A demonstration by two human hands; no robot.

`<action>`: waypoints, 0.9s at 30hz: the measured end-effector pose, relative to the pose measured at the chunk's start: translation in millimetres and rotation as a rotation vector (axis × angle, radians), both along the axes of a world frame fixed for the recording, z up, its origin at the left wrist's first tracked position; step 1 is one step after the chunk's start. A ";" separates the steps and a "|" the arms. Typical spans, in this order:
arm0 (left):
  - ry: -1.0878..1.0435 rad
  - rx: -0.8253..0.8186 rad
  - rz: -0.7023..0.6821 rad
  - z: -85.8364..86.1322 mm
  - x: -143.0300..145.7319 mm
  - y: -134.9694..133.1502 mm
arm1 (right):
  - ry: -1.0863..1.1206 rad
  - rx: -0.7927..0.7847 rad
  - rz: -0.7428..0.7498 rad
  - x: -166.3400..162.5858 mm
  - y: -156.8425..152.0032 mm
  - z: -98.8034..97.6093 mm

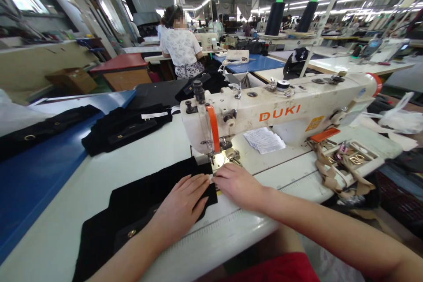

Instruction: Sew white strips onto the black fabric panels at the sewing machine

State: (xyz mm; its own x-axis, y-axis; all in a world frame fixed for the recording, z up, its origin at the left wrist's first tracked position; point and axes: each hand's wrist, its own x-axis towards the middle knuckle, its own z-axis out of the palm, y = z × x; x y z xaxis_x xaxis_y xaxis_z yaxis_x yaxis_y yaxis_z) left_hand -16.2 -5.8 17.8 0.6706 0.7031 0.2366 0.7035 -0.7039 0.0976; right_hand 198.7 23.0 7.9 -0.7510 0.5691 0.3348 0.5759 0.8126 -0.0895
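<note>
A black fabric piece (145, 189) with a gold metal fitting (131, 233) lies on the white sewing table, its right edge close to the needle area. My left hand (183, 202) rests flat on this fabric with fingers stretched out. At the fabric's right edge, the curled fingers of my right hand (236, 183) pinch a small white label (211, 179); most of it is hidden. Just beyond my hands stands the sewing machine (244, 110), its needle area (218, 158) lit.
White printed labels (264, 139) lie under the machine arm. A tray (360, 158) with metal rings and tan straps (327, 172) sits at right. Other black pieces (128, 125) lie at left, near a blue table (49, 180). A person (181, 46) stands further back.
</note>
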 end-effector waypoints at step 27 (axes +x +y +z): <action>-0.039 -0.015 0.030 -9.6 7.7 42.4 | -0.042 0.041 -0.057 5.4 33.0 1.7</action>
